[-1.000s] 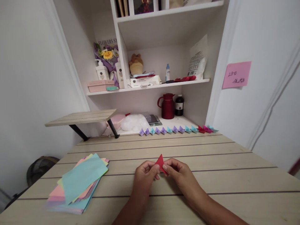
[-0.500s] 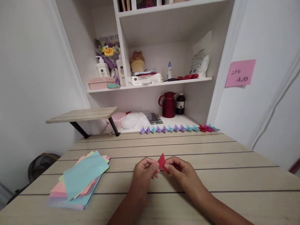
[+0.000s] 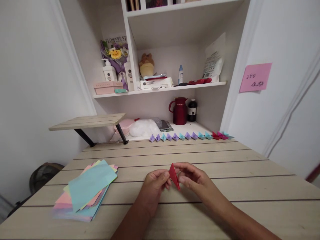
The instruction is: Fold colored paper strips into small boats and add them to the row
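A small piece of folded red paper (image 3: 174,176) is held above the table, its long edge slanting down to the right. My left hand (image 3: 156,182) is closed on its left corner, pinched between thumb and fingers. On the other side, my right hand (image 3: 193,178) curves round the paper, index fingertip at the upper tip and thumb against the right edge. The fingers behind the paper are partly hidden. Along the back edge of the table runs a row of several small folded paper boats (image 3: 188,135) in purple, light blue, red and magenta.
A loose stack of coloured paper sheets (image 3: 91,186) lies at the left. Behind it stands a small raised wooden shelf (image 3: 87,121) on black legs. A red jug (image 3: 179,111) and a dark bottle (image 3: 192,110) stand in the white shelving at the back.
The red paper has turned so that its long edge faces right and down. My right hand's fingers have spread wider around it; the left hand keeps its pinch.
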The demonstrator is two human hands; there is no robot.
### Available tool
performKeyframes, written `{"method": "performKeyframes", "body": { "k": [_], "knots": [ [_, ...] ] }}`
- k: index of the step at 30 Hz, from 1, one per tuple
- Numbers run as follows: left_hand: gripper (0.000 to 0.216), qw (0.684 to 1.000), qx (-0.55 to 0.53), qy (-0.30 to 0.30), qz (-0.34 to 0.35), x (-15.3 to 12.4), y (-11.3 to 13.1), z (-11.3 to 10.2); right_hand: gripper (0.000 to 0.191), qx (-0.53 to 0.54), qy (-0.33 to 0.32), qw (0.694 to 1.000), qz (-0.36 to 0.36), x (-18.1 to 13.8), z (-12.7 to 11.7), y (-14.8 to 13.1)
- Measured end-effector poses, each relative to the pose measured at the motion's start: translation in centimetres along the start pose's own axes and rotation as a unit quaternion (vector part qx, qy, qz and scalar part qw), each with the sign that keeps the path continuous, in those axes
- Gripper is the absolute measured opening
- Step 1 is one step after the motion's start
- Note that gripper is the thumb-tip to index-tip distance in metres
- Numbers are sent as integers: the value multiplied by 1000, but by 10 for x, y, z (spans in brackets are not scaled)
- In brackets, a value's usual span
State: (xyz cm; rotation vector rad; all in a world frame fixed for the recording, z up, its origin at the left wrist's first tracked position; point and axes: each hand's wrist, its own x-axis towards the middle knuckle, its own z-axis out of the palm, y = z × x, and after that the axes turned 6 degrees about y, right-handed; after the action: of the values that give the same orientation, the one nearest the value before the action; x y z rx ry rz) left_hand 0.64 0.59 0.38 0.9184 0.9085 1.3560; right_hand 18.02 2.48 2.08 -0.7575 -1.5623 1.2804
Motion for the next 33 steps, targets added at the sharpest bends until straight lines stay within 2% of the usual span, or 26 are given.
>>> {"method": "performKeyframes", "body": {
  "k": [3, 8, 12, 16, 20, 22, 25, 28, 33],
  "knots": [
    [27, 1000, 12, -14, 0, -1, 1, 0, 39, 15, -9, 1000, 8, -1, 1, 3],
    [25, 999, 27, -27, 2, 0, 0, -3, 23, 45, -28, 999, -1, -2, 0, -1],
    [25, 999, 30, -40, -2, 1, 0, -6, 19, 51, -31, 998, -2, -2, 0, -8],
    [23, 998, 47, -43, -3, 1, -2, -8, 19, 25, -19, 999, 6, 0, 1, -7],
    [25, 996, 75, -47, 18, 1, -4, -5, 25, -36, 29, 999, 24, -1, 4, -1],
    [23, 995, 73, -54, 28, 1, -4, -3, 27, -75, 44, 996, 1, -2, 5, 1],
    [21, 996, 64, -46, 38, 0, -3, 0, 19, -103, 49, 992, -49, -4, 6, 0],
    [24, 999, 28, -33, 9, -4, -2, 4, 15, -112, 65, 988, -84, -4, 5, -1],
    [27, 992, -55, -65, -92, -13, 0, 12, 21, -149, 64, 978, -134, -5, 1, 4]
  ]
}}
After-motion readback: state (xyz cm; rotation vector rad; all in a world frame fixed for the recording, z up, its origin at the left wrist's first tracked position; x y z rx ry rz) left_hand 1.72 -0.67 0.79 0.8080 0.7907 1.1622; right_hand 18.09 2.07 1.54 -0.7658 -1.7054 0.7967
